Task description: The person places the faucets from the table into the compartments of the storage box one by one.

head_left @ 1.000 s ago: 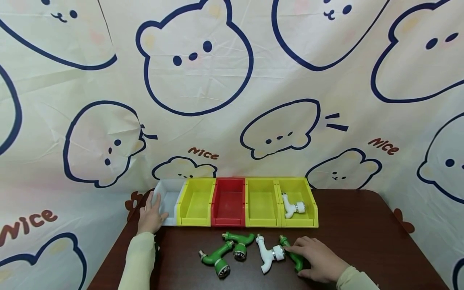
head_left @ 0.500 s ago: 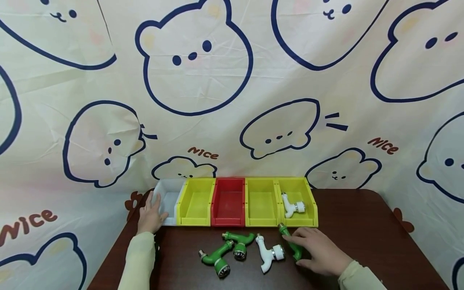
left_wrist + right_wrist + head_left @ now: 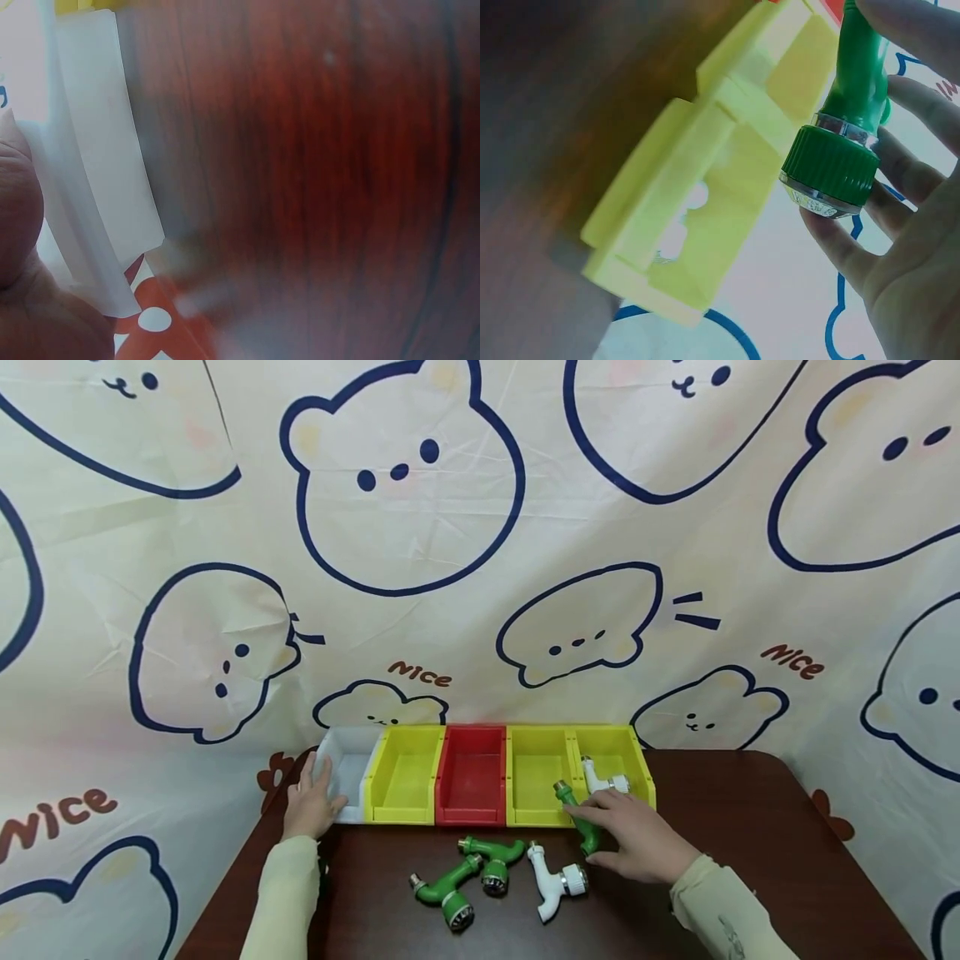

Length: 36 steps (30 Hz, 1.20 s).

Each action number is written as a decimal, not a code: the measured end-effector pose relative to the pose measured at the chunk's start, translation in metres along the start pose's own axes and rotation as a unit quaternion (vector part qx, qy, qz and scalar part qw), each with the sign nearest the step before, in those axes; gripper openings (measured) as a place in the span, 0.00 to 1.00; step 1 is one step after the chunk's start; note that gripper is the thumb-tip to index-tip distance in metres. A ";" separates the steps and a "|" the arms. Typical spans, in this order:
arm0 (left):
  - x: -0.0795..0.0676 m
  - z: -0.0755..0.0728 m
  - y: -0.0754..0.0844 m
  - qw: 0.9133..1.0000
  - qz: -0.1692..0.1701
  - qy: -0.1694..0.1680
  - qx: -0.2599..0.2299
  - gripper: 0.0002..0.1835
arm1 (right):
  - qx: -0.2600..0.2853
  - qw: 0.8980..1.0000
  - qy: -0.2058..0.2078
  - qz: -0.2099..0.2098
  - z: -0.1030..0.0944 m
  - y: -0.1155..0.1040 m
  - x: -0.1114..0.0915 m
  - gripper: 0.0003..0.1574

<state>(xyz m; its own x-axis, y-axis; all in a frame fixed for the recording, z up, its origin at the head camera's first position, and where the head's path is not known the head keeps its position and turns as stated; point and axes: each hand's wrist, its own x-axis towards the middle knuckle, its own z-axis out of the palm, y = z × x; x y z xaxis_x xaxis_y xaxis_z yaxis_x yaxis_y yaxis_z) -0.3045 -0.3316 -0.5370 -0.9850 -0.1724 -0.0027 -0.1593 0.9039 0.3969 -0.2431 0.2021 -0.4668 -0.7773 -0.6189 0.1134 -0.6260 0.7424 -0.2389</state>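
Observation:
My right hand (image 3: pixel 637 835) grips a green faucet (image 3: pixel 581 818), with its threaded end tilted up over the front of a yellow bin (image 3: pixel 538 768). In the right wrist view the faucet's ribbed green knob (image 3: pixel 831 166) hangs between thumb and fingers. A white faucet (image 3: pixel 600 777) lies in the rightmost yellow bin (image 3: pixel 641 768), partly behind this hand. At the far left, my left hand (image 3: pixel 309 806) holds the white bin (image 3: pixel 348 777) by its near left side. Two green faucets (image 3: pixel 444 893) (image 3: pixel 491 862) and one white faucet (image 3: pixel 555 882) lie on the table.
A red bin (image 3: pixel 471 777) and another yellow bin (image 3: pixel 405 777) stand in the same row, side by side. The dark brown table (image 3: pixel 750 860) reaches out to the right. A patterned cloth (image 3: pixel 465 643) hangs right behind the bins.
My right hand has lifted the green faucet off the table and carried it forward and slightly left to the yellow bins. The left hand stays on the white bin.

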 end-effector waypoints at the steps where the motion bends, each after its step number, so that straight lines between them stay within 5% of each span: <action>1: 0.000 -0.002 0.000 1.000 0.000 0.000 0.000 0.45 | 0.003 1.000 0.003 0.000 -0.001 0.000 0.004 0.46; 13: -0.001 -0.005 0.002 1.000 -0.006 -0.003 -0.004 0.45 | 0.002 0.999 0.039 0.004 -0.013 -0.008 0.050 0.45; 23: -0.002 -0.004 0.000 1.000 -0.003 -0.006 -0.004 0.45 | 0.028 0.997 0.028 0.069 -0.011 -0.011 0.086 0.45; 36: -0.001 -0.003 0.000 1.000 0.002 -0.004 0.000 0.46 | 0.022 0.995 0.054 0.083 0.007 -0.004 0.115 0.45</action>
<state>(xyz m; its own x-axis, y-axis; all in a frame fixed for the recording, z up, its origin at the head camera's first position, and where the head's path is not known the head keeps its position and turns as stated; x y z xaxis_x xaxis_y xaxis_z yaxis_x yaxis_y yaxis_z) -0.3035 -0.3321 -0.5343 -0.9861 -0.1657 -0.0090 -0.1555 0.9042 0.3978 -0.3293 0.1263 -0.4594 -0.8732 -0.4566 0.1707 -0.4874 0.8186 -0.3037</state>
